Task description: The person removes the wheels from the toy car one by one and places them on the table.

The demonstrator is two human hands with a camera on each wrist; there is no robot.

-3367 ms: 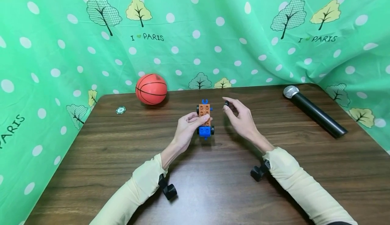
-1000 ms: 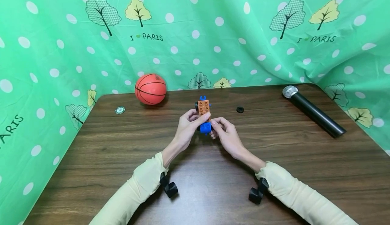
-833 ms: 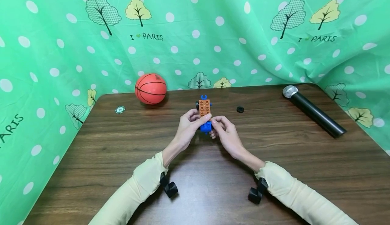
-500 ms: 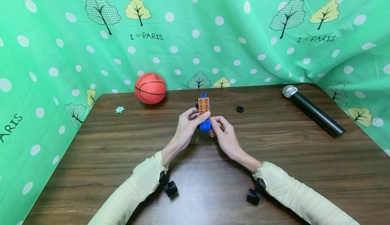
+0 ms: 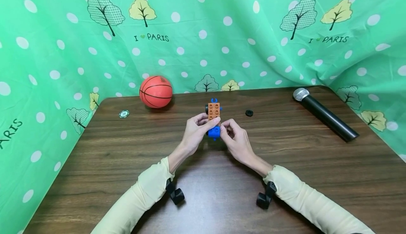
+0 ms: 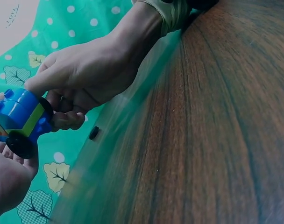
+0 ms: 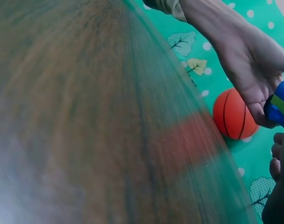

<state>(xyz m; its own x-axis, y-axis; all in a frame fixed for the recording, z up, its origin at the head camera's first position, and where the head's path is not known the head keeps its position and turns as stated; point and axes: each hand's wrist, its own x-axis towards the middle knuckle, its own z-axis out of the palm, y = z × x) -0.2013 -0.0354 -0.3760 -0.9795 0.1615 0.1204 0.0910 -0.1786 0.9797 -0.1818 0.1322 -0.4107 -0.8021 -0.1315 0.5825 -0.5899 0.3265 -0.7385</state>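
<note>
A toy car (image 5: 214,109) of orange and blue building bricks hangs over the table, with a blue hook at its far end and a blue brick (image 5: 214,131) at its near end. My left hand (image 5: 197,130) grips its middle, thumb on top. At the near right corner, my right hand (image 5: 236,139) pinches a black wheel, which the fingers hide in the head view. The left wrist view shows part of that wheel (image 6: 47,108) beside the blue brick, under the right thumb. Another wheel (image 6: 20,144) faces that camera, near the left hand (image 6: 11,179).
A loose black wheel (image 5: 249,113) lies on the wooden table (image 5: 285,139) beyond the right hand. Farther back is a red basketball (image 5: 155,91), with a poker chip (image 5: 124,114) to its left. A microphone (image 5: 326,114) lies at the right. A green curtain (image 5: 203,22) hangs behind.
Earlier my right hand held a small black wheel off to the right; that wheel now lies on the table. The right hand has come back to the car's near right wheel. Left hand keeps its grip.
</note>
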